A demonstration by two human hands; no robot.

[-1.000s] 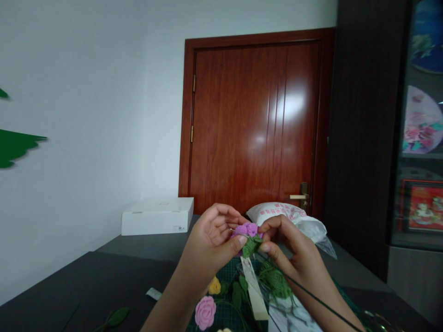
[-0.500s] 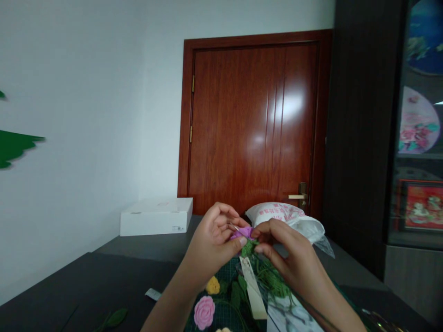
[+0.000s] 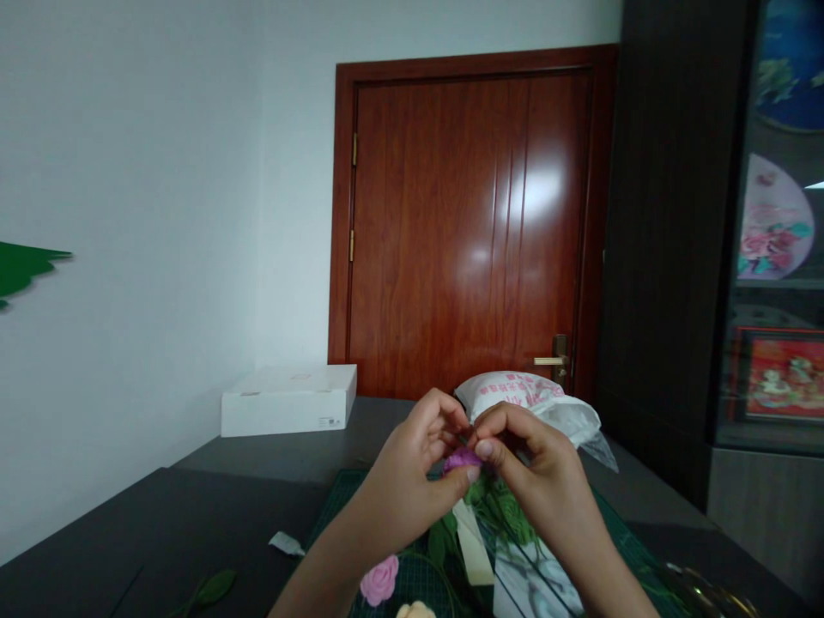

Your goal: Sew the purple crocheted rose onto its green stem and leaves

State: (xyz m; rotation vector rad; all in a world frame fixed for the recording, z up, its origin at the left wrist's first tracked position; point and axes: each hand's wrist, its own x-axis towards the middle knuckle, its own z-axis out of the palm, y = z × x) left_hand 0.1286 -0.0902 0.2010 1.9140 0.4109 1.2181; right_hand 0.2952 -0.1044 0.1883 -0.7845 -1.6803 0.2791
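Above the green cutting mat (image 3: 340, 491), my left hand (image 3: 405, 472) is closed on a small purple knitted or crocheted flower (image 3: 461, 461), thumb in front and fingers curled behind. My right hand (image 3: 541, 459) meets it from the other side, thumb and forefinger pinched together at the flower's upper edge. Whatever sits between those right fingertips is too small to make out. Below the hands lie a bundle of green yarn (image 3: 505, 513) and a pale flat strip (image 3: 475, 549). A pink rose (image 3: 379, 581) and part of a cream flower (image 3: 415, 610) rest nearer to me.
A white box (image 3: 289, 412) stands at the back left of the dark table. At the back right lies a white plastic bag (image 3: 515, 389) with pink print. A green leaf (image 3: 217, 586) and a small white packet (image 3: 287, 543) are at left, shiny metal objects (image 3: 708, 592) at right.
My right hand has moved up and left, its fingertips now against my left fingers. The flower is turned and sits slightly lower. The yellow flower is now hidden behind my left forearm.
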